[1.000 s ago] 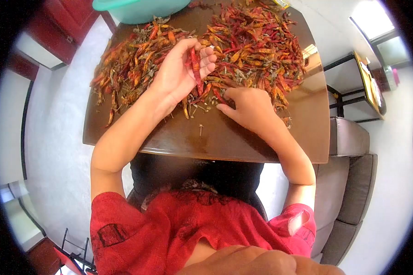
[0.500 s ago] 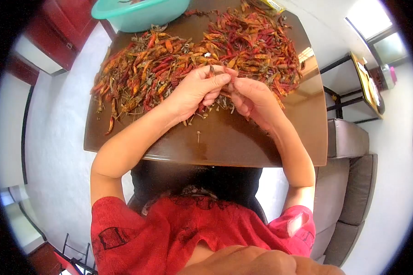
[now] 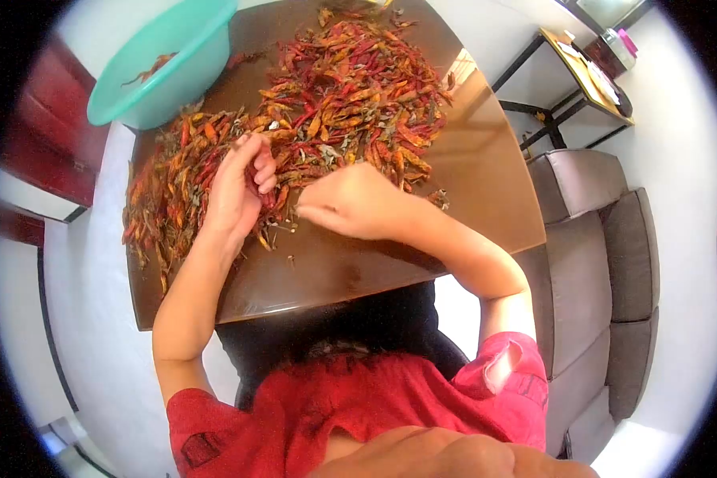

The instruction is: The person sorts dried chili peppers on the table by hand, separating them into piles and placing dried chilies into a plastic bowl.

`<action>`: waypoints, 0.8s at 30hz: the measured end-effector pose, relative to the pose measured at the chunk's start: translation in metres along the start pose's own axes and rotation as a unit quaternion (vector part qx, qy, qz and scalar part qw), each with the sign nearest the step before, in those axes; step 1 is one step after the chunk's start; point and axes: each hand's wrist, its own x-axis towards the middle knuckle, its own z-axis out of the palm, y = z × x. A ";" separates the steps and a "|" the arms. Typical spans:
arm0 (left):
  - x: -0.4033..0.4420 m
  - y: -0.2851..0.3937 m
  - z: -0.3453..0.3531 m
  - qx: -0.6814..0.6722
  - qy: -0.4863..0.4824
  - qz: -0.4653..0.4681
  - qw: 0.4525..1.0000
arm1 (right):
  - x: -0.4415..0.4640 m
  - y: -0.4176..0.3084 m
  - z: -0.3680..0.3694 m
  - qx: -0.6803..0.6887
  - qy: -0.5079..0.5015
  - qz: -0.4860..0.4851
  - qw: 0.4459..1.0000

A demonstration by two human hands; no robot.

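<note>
Dried chili peppers (image 3: 358, 80), red, orange and brown, are heaped across the brown table with withered leaves and stems among them. Over the left part of the heap, my left hand (image 3: 237, 187) is curled closed; a brown tip pokes out by its thumb and something red shows below the fingers, which looks like a dried chili pepper. To its right, apart from it, my right hand (image 3: 354, 203) is closed with its back toward me. Its fingertips are tucked under, so whatever they pinch is hidden.
A teal basin (image 3: 147, 99) with a few reddish-brown pieces inside stands at the table's far left corner. The glossy table (image 3: 486, 175) has its near edge close to my body. A grey sofa (image 3: 577, 295) and a small black-framed table (image 3: 581, 72) stand to the right.
My hands, together before, have come apart: the left is now left of the right, which has turned its back upward. The view has swung right, showing more of the sofa.
</note>
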 end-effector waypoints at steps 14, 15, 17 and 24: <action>-0.003 -0.006 0.005 0.008 -0.055 -0.063 0.996 | -0.041 0.091 -0.124 -0.163 0.004 0.417 0.894; -0.004 -0.007 0.005 0.001 -0.066 -0.067 0.996 | -0.041 0.087 -0.125 -0.161 0.004 0.418 0.894; -0.006 -0.009 0.008 -0.012 -0.090 -0.074 0.993 | -0.042 0.076 -0.120 -0.080 -0.084 0.396 0.911; -0.010 -0.013 0.014 0.013 -0.070 -0.073 0.995 | -0.030 0.054 -0.093 -0.231 -0.123 0.419 0.869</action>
